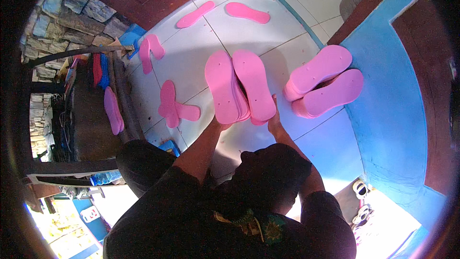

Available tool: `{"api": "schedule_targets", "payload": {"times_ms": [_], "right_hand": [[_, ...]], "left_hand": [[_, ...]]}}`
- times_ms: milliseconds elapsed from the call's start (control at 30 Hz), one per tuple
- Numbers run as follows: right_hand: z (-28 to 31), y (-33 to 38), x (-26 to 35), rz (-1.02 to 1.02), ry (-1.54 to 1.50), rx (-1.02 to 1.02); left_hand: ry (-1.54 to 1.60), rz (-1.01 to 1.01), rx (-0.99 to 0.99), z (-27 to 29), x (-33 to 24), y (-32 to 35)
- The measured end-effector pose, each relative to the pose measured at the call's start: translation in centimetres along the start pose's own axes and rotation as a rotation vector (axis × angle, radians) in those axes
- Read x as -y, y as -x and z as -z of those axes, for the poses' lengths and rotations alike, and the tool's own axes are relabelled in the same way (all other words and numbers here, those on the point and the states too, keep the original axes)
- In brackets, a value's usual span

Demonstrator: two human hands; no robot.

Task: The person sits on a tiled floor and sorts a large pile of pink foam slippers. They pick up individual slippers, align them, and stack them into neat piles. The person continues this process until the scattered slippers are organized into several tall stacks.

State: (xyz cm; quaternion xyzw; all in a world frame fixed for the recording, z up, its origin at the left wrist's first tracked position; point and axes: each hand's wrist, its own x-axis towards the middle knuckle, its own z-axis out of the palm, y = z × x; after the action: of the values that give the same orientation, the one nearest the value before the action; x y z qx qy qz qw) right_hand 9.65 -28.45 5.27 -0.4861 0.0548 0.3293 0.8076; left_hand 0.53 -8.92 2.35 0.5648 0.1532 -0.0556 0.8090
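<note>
Two stacks of pink flip-flop soles are in front of me, side by side, with small strap holes in their tops. My left hand (pixel 224 125) is at the near end of the left stack (pixel 220 84), its fingers mostly hidden beneath. My right hand (pixel 274 119) grips the near right edge of the right stack (pixel 251 79), fingers along its side. Both stacks lean toward each other at the far end and spread slightly apart nearer me. Two more piles of pink soles (pixel 322 69) lie to the right, beside the blue wall.
Loose pink soles lie on the white tiled floor (pixel 292 50), including a crossed pair (pixel 168 103) at left and single ones (pixel 248 13) farther off. A dark wooden bench (pixel 93 120) stands left, with soles on its edge. The blue wall (pixel 383 81) bounds the right side.
</note>
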Motion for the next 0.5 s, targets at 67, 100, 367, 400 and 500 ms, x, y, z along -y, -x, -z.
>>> {"api": "schedule_targets", "payload": {"times_ms": [67,100,367,400,500], "right_hand": [[0.6,-1.0,1.0,-0.005,-0.039,-0.018],[0.5,-1.2,1.4,-0.010,-0.061,-0.021],[5.3,-0.7,-4.0,0.194,0.180,-0.135],[5.4,0.7,-4.2,0.150,0.226,-0.174],[7.6,3.8,-6.3,0.021,0.412,-0.432]], "left_hand": [[0.538,0.093,0.020,-0.3,-0.6,-0.5],[0.541,0.106,-0.033,-0.3,-1.1,-0.7],[-0.173,0.490,-1.370,10.2,-1.1,1.4],[-0.358,0.623,-1.550,12.2,-1.1,2.6],[-0.591,0.838,-1.715,15.2,-2.3,2.7]]}}
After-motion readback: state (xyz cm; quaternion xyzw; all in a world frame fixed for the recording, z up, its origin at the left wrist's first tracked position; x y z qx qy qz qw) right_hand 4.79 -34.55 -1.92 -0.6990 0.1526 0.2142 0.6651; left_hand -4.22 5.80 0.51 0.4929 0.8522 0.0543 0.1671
